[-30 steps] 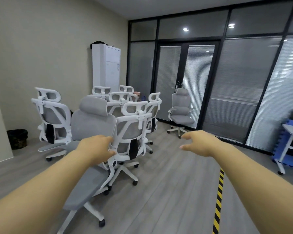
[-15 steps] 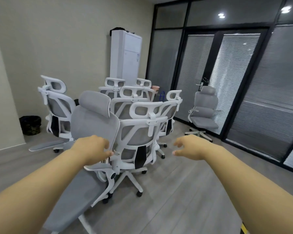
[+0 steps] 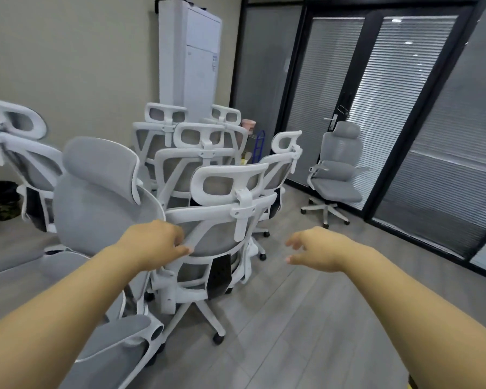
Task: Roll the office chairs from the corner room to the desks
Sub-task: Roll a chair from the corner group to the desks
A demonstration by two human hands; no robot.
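Note:
Several white-framed grey mesh office chairs stand bunched in the room's corner. The nearest one [image 3: 225, 179] has its back turned to me. A grey padded chair [image 3: 96, 192] leans beside it on the left. My left hand [image 3: 155, 242] is stretched out in front of the gap between these two backs, fingers loosely bent and holding nothing; contact with the white frame is unclear. My right hand [image 3: 312, 251] hovers open over the floor, just right of the nearest chair. A single grey chair [image 3: 337, 175] stands apart by the glass door.
A tall white air conditioner [image 3: 191, 60] stands against the back wall behind the chairs. A dark bin [image 3: 0, 200] sits at the left wall. Black-framed glass walls with blinds and a door [image 3: 376, 94] run along the right. Grey wood floor [image 3: 306, 318] lies open to the right of the cluster.
I have moved closer to the chair cluster and the view has tipped down. Both hands have advanced toward the nearest chair's back.

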